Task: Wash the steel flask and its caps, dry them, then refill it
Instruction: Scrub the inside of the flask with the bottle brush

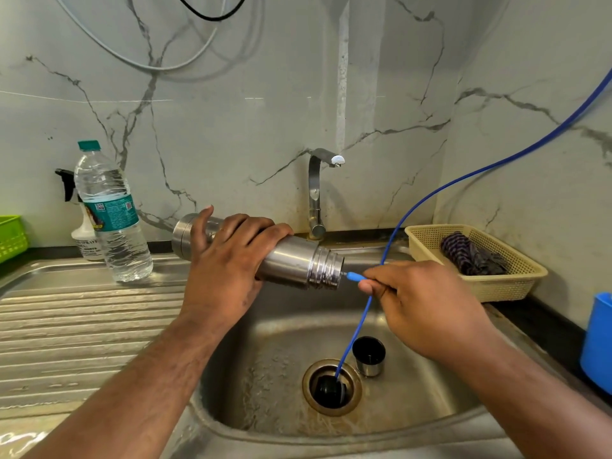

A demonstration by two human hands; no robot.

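Flask (298, 260) lies sideways, left hand (228, 256) curled round its body; right hand (424, 303) pinches blue hose (355, 276) at its mouth.

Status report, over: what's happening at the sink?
Left hand grips flask sideways over sink. Right hand pinches blue hose at its mouth. Steel cup, black cap below.

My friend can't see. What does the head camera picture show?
A left hand holds a steel flask sideways over a sink; the right hand pinches a blue hose at its mouth. A steel cap and a black cap sit in it.
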